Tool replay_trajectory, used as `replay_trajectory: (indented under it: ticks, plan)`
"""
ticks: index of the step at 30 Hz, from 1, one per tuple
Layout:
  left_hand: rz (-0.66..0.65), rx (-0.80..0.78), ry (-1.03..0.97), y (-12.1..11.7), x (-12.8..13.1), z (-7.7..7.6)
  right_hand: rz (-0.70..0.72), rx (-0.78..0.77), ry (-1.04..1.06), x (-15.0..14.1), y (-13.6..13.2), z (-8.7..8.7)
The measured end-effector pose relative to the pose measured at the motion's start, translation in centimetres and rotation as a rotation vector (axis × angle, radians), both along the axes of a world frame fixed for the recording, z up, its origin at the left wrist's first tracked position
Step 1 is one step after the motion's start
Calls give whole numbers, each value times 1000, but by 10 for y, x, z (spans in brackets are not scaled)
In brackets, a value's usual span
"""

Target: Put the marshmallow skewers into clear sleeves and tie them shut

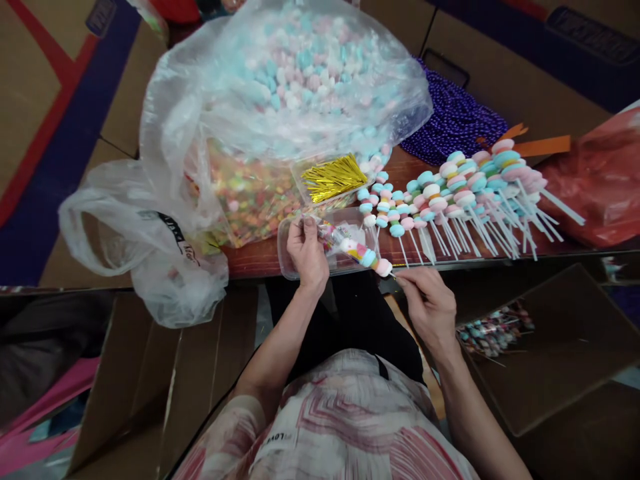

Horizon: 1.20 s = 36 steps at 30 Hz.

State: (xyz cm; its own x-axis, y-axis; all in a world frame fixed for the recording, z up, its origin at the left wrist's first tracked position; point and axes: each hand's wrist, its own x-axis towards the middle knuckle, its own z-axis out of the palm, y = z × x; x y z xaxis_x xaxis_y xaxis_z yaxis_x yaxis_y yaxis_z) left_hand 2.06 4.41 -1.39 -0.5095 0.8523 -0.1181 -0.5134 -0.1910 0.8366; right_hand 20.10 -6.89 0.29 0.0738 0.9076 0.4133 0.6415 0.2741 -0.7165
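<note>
Candy stick [367, 257] slung between both hands, its puffs inside a printed clear wrapper [333, 235]. Left hand [307, 257]: thumb and fingers pinched together on the wrapper's upper end. Right hand [429, 303]: thumb and forefinger closed on the lower end, just past the last pink puff; stick or tie there, too small to tell.

Below the left hand, a clear tub [290, 263] on the table edge. Low and right of the right hand, an open carton [545, 373] with a heap of bundles [493, 330], seemingly wrapped.

Ahead of the right hand, running off to its right: bare candy sticks [463, 183] in a crowded row, white ends toward the wearer. Gold ties [334, 177] lie in a small box beyond the left hand.

Progress, judged: carton heap likely finished; the held one wrapped, its closing perhaps under way; the row threaded but not yet wrapped.

Farther past the left hand, bags of orange candies [255, 193] and pastel puffs [300, 73], plenty loose. Farthest beyond the right, purple cord [450, 113].
</note>
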Motion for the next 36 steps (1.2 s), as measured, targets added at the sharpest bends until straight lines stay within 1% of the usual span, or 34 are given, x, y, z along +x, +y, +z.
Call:
replay_trajectory:
  ticks: [4,7,12,15,17,21,23,25,28,30,32,34,36]
  plan:
    - [-22,0,-1,-2,1,0,-35,-25,85,-11,6,-4]
    - [-14,-20,-50,1,-2,0,12,-61,104,-13,10,-4]
    - [-61,-44,-98,6,-5,-2,45,-147,137,-14,12,-3]
    - [-67,-91,-99,3,-4,0,54,-137,91,-18,14,-5]
    - [-114,-132,-110,-1,-3,3,30,-77,37,-21,15,-8]
    - [-297,-173,-115,-12,-1,7,5,52,-40,-30,16,-13]
    - [-359,-161,-122,-19,2,7,16,77,-52,-36,15,-15]
    - [-396,-151,-140,-25,6,8,15,65,-37,-43,15,-16]
    - [-444,-160,-176,-31,9,9,-14,14,42,-54,15,-14]
    - [-480,-175,-207,-31,9,11,-31,-28,119,-58,15,-12]
    - [-501,-191,-249,-29,6,13,-35,-103,215,-60,15,-8]
    - [-503,-204,-285,-26,4,14,-41,-246,375,-59,15,-6]
    - [-502,-216,-302,-25,2,14,-36,-454,633,-57,16,-3]
